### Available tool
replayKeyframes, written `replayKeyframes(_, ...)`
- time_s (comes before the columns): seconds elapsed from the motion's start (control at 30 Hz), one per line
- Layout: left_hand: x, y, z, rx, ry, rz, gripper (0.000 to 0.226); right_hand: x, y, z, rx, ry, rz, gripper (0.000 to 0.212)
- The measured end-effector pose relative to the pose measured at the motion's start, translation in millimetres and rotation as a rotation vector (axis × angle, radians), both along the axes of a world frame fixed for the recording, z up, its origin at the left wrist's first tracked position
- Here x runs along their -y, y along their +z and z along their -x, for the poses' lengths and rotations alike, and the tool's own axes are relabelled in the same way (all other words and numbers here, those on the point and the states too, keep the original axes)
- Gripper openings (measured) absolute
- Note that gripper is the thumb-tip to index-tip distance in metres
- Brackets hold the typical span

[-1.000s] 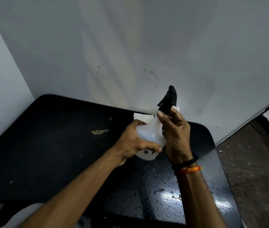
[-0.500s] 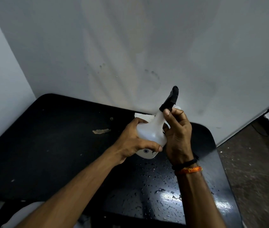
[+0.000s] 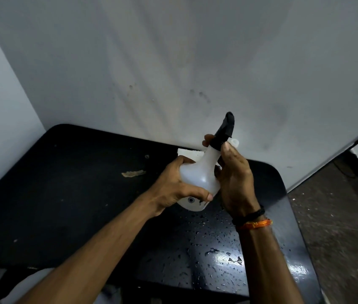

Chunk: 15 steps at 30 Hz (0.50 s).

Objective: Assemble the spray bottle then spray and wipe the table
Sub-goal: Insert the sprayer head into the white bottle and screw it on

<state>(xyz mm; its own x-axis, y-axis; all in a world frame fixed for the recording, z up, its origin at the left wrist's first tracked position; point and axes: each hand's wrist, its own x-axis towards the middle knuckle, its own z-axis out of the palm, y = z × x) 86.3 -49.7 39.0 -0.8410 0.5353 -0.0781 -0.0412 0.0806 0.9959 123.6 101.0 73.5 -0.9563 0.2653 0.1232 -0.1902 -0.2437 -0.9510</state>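
Note:
A translucent white spray bottle (image 3: 204,172) is held tilted above the black table (image 3: 64,205), near its back edge. My left hand (image 3: 173,187) wraps around the bottle's body. My right hand (image 3: 234,178) grips the neck, fingers closed around the collar of the black spray head (image 3: 226,128), which sits on top of the bottle and points up toward the wall. A folded white cloth (image 3: 188,153) lies on the table behind the bottle, mostly hidden by it.
Water droplets (image 3: 213,249) cover the table's near right part. A pale scrap or stain (image 3: 133,173) marks the table's middle. Grey walls close in at the back and left. A brown floor (image 3: 338,227) lies to the right of the table.
The black spray head has turned on the bottle neck between my right fingers, and my right hand has shifted its grip higher on the collar. The left hand has stayed put.

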Motion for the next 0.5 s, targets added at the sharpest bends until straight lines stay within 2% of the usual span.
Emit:
replayKeyframes(0.13,-1.3,-0.5,0.2,-0.036,0.048,0.017,0.087,-0.6,-2.2,2.5,-0.005,-0.094,0.016,0.016)
replayKeyframes(0.27,-2.4,-1.1,0.3,-0.047,0.053,0.025,0.087,-1.0,-4.1,3.4,0.007,-0.179,0.014,0.022)
replayKeyframes(0.37,-1.0,-0.2,1.1,-0.045,0.005,0.027,0.085,-4.0,-2.1,1.4,-0.007,-0.071,0.046,0.014)
replayKeyframes(0.5,1.9,3.1,0.0,-0.032,-0.083,0.027,0.086,-9.9,3.9,-4.4,-0.043,0.085,0.01,0.039)
